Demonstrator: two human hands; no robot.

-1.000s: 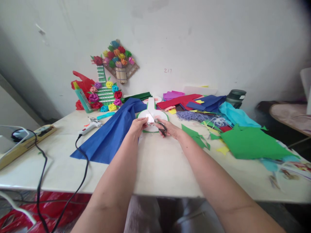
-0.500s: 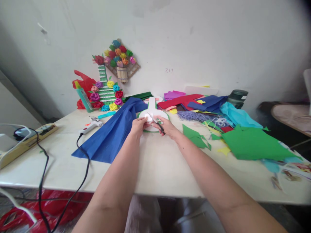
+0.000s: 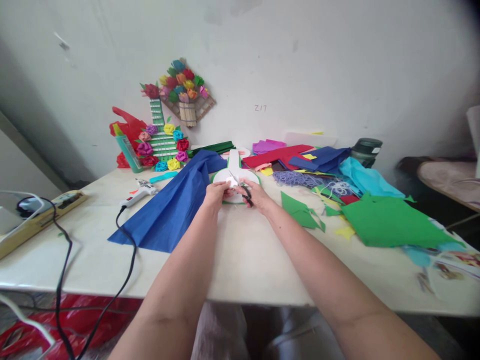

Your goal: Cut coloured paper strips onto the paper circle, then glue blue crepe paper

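My left hand (image 3: 217, 194) pinches a small white piece (image 3: 231, 182), which looks like paper or foam. In my right hand (image 3: 256, 194) is a pair of scissors (image 3: 246, 192) with black handles, its blades pointing up and left beside the white piece. Whether the blades are cutting into it is too small to tell. Beneath both hands lies a white guitar-shaped cutout (image 3: 235, 161) with a green edge, its neck pointing toward the wall. Blue crepe paper (image 3: 165, 215) is spread just left of my left hand.
A glue gun (image 3: 139, 194) and its black cord lie at left, near a power strip (image 3: 67, 200). A flower-covered guitar (image 3: 163, 137) leans on the wall. Green sheets (image 3: 393, 220), purple yarn (image 3: 300, 179) and red paper (image 3: 277, 157) cover the right side. A dark bottle (image 3: 366, 152) stands behind.
The scissors have turned to point more steeply upward, and their handles look wider apart. My left hand and the white piece have shifted slightly right.
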